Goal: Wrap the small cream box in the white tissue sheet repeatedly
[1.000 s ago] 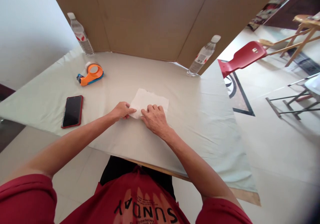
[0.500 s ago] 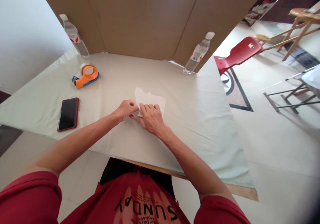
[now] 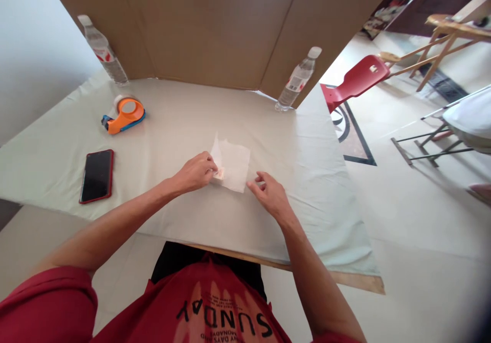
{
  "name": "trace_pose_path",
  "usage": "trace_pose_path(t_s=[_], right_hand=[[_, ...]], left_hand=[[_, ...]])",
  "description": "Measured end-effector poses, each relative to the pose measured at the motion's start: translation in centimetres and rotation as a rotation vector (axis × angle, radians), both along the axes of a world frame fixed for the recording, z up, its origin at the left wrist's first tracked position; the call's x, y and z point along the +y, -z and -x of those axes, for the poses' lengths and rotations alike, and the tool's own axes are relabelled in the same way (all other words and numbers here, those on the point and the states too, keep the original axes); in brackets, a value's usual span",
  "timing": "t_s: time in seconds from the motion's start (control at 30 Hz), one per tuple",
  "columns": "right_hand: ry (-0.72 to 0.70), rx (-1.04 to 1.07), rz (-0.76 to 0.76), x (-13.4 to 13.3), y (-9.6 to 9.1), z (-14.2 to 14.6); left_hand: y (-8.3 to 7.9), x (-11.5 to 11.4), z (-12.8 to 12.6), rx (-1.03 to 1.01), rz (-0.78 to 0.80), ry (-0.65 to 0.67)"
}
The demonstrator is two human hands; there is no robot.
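Note:
A thin white sheet of tissue paper (image 3: 236, 165) lies on the cloth in front of me, its left side raised in a fold. On its lower left part sits a small pale box (image 3: 219, 174) with faint reddish print, partly covered by my fingers. My left hand (image 3: 197, 172) is closed in a pinch at the sheet's left edge, right against the box; the exact contact is hidden. Just beyond the sheet's lower right corner is my right hand (image 3: 268, 192), fingers loosely curved and apart, holding nothing.
A black phone with a red case (image 3: 97, 176) and an orange tape dispenser (image 3: 126, 114) lie at the left. Two water bottles (image 3: 103, 51) stand by a cardboard panel (image 3: 207, 31) along the back. A red chair (image 3: 356, 82) is beyond the cloth-covered table's (image 3: 318, 220) right edge.
My right hand has let go of the paper and moved right, off the sheet. The paper has opened out flatter, showing the small box. My left hand has stayed at the left edge.

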State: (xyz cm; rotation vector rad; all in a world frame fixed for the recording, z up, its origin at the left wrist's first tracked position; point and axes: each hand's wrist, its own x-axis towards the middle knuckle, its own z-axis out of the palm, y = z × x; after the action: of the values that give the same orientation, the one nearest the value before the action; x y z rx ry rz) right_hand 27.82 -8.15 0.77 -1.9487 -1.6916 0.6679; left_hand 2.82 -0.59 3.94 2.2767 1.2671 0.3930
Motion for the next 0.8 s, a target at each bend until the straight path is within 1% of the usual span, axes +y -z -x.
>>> trace_pose_path(t_s=[0.07, 0.13, 0.27, 0.4, 0.53, 0.7, 0.8], right_hand=[[-0.009, 0.009, 0.077, -0.1, 0.3, 0.7], [0.000, 0.004, 0.092, 0.2, 0.4, 1.9], [0.017, -0.005, 0.079, 1.2, 0.6, 3.5], [0.030, 0.089, 0.022, 2.3, 1.4, 3.9], [0.069, 0.167, -0.020, 3.2, 1.8, 4.5], [0.072, 0.140, -0.122, 3.5, 1.5, 5.7], [0.055, 0.193, -0.202, 3.2, 0.9, 6.4]], left_hand=[[0.4, -0.2, -0.1, 0.006, -0.057, 0.069], [0.5, -0.6, -0.2, 0.001, -0.073, 0.091], [0.7, -1.8, -0.6, 0.054, -0.095, 0.028], [0.8, -2.9, -0.8, 0.074, -0.102, -0.018], [0.7, -2.9, -0.8, 0.105, -0.089, 0.020], [0.1, -2.3, -1.1, 0.175, -0.068, 0.056], [-0.4, -2.1, -1.4, 0.234, -0.044, 0.065]])
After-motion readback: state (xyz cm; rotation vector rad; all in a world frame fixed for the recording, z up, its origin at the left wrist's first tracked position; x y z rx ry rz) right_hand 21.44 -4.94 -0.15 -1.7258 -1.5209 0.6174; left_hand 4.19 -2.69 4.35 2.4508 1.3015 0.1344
